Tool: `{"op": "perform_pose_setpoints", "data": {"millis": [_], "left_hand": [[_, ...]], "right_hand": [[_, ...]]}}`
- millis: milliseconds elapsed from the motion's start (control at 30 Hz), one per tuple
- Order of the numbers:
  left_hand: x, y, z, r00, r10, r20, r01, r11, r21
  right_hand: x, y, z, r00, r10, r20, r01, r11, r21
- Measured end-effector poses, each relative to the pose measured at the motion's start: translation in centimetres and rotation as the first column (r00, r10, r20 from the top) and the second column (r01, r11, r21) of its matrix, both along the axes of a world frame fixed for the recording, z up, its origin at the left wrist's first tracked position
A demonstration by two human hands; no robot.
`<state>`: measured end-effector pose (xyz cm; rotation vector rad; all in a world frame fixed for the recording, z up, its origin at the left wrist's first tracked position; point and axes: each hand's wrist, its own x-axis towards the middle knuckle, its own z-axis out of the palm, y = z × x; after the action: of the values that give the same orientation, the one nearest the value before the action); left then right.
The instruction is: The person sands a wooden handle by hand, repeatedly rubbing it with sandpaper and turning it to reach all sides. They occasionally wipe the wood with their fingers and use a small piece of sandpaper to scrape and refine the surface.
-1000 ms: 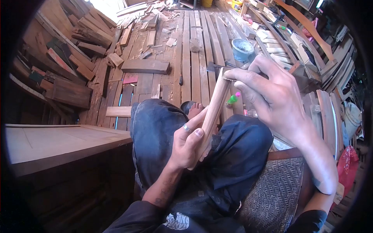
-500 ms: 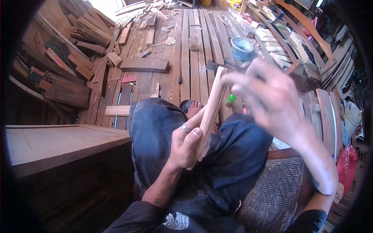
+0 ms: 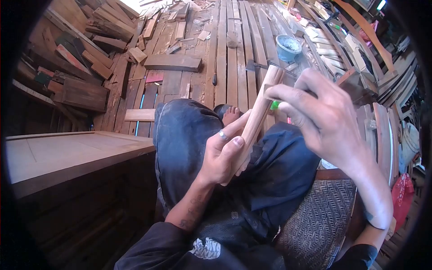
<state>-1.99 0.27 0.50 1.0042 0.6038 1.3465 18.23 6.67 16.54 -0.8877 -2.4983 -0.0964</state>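
- The left hand (image 3: 221, 157) is clamped round the lower end of a wooden stick (image 3: 257, 118), thumb pressed on its face; a ring shows on one finger.
- The stick slants from frame centre up toward the upper right, over the person's dark-trousered knees.
- The right hand (image 3: 326, 121) pinches the stick's top end; whether something lies under the fingertips I cannot tell.
- A blue bucket (image 3: 288, 47) stands on the plank floor (image 3: 225, 54), upper right.
- A wooden table (image 3: 67, 153) sits at left.

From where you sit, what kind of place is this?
Most likely a woodworking shop: offcuts are piled on a plank floor, an unfinished panel lies nearby, and both hands, left hand and right hand, hold a wooden strip.
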Motion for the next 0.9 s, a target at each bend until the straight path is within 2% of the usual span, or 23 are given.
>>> {"op": "perform_pose_setpoints", "data": {"millis": [167,267,300,400,500,567,700,833,900], "left_hand": [[-0.3,-0.1,-0.2,1.000,-0.009,-0.019,0.009,1.000,0.014],[-0.5,0.0,0.1,0.999,-0.032,-0.025,0.031,0.999,-0.037],[-0.3,0.0,0.3,0.999,-0.033,-0.019,0.032,0.999,-0.040],[-0.2,-0.2,0.4,0.999,-0.018,-0.030,0.016,0.999,-0.038],[-0.4,0.0,-0.1,0.999,-0.029,-0.033,0.029,0.999,-0.013],[-0.9,-0.1,0.4,0.995,-0.098,0.021,0.098,0.994,-0.039],[-0.1,0.1,0.2,1.000,-0.011,-0.017,0.011,1.000,-0.015],[0.2,0.1,-0.4,0.997,0.011,-0.072,-0.013,0.999,-0.038],[0.1,0.2,-0.3,0.996,-0.011,-0.089,0.007,0.999,-0.042]], "right_hand": [[0.3,0.5,0.8,0.995,-0.097,0.014,0.097,0.995,0.021],[0.3,0.4,0.0,1.000,0.019,-0.011,-0.019,0.999,-0.047],[0.5,0.5,0.5,0.998,-0.024,0.056,0.028,0.996,-0.082],[0.7,0.8,0.9,0.994,-0.096,0.050,0.096,0.995,-0.009],[0.3,0.1,0.2,1.000,0.011,0.013,-0.010,0.996,-0.083],[0.4,0.6,0.8,0.998,-0.050,0.025,0.052,0.997,-0.057],[0.2,0.2,0.1,0.995,-0.048,0.093,0.051,0.998,-0.023],[0.5,1.1,-0.3,0.989,-0.133,0.061,0.139,0.984,-0.114],[0.5,1.1,-0.5,0.992,-0.123,0.041,0.124,0.992,-0.026]]}}
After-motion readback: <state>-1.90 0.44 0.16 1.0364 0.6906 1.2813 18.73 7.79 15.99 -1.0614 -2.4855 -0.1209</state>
